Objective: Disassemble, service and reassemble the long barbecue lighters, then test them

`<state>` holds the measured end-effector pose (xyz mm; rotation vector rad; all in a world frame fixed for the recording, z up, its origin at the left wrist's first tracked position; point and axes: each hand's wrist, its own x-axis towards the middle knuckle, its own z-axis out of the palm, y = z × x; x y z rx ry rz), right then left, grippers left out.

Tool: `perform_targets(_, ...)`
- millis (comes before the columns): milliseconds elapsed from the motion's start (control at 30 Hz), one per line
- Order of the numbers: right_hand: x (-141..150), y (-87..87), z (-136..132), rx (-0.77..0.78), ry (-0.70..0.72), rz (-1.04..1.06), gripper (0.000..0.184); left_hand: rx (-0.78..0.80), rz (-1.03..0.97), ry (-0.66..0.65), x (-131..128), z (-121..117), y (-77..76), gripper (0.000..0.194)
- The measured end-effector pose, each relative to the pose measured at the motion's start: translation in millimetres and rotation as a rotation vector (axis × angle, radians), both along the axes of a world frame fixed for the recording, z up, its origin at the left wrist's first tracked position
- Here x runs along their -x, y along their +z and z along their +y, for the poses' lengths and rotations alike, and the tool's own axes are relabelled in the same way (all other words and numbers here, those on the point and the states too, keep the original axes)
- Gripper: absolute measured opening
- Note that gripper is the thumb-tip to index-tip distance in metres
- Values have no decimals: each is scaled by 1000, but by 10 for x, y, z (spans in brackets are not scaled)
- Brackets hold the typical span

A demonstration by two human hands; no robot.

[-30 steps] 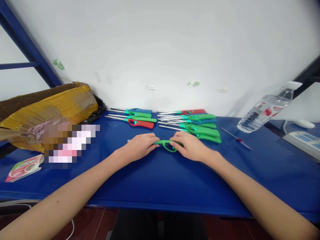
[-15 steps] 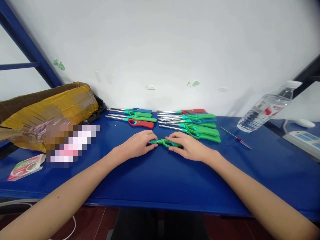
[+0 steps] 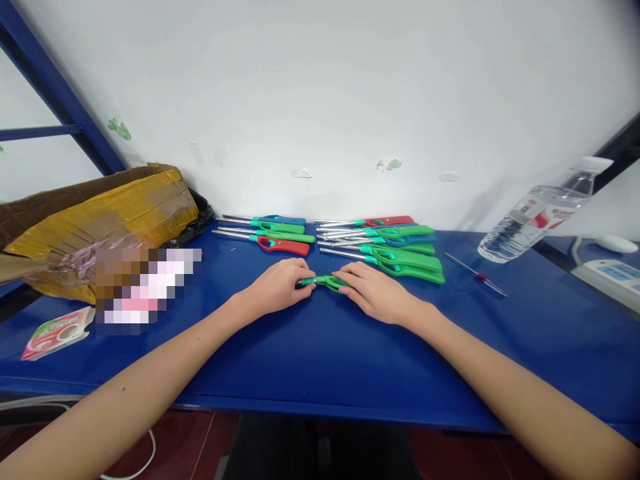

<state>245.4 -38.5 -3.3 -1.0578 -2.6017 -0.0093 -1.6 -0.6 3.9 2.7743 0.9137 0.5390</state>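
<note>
I see a taped carton at the left end of the table; lighters lie along its back edge, probably for easy reach. My left hand pinches the nose of the green lighter near mid-table, my right hand wraps its handle, likely steadying both ends. Screwdriver and bottle bound my right; blue surface runs from my wrists to the front edge.

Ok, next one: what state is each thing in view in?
Green lighter: held, nozzle side toward the left
Left grip: closed on its front part
Right grip: closed over its handle
Left lighter group: lying, nozzles leftward
Right lighter group: lying, overlapping, nozzles leftward
Screwdriver: lying flat
Bottle: capped
Cardboard box: taped in yellow
</note>
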Motion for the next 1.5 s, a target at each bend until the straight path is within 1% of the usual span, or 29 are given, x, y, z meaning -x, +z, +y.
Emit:
perform_targets(233,8,-61,24,-90,-11,-37,40,-62,50,83,-27,-41,19,17)
perform_targets(467,2,-62,35,-81,-6,-20,41,-87,103,106,-8,-41,16,22)
perform_targets(567,6,-53,34,-68,-7,-9,41,-95,114,119,-7,-37,6,19)
perform_targets(667,10,-52,32,-55,-9,6,40,-93,98,129,-17,-34,-8,17)
perform_targets(833,5,-59,33,-43,-8,26,41,-49,15,179,-52,-21,-53,13)
perform_targets(1000,1,-55,35,-33,-1,43,41,23,-92,174,-57,5,-95,10)
perform_targets(1167,2,-55,31,-37,-2,48,41,30,-77,185,-35,28,-109,10)
perform_targets(1233,3,-54,29,-38,-1,44,41,35,-92,174,-34,35,-115,12)
perform_targets(1367,3,-52,29,-35,4,46,40,70,-154,138,-34,47,-107,23)
perform_targets(1500,2,-53,30,-25,9,62,40,29,-136,77,-7,73,-72,15)
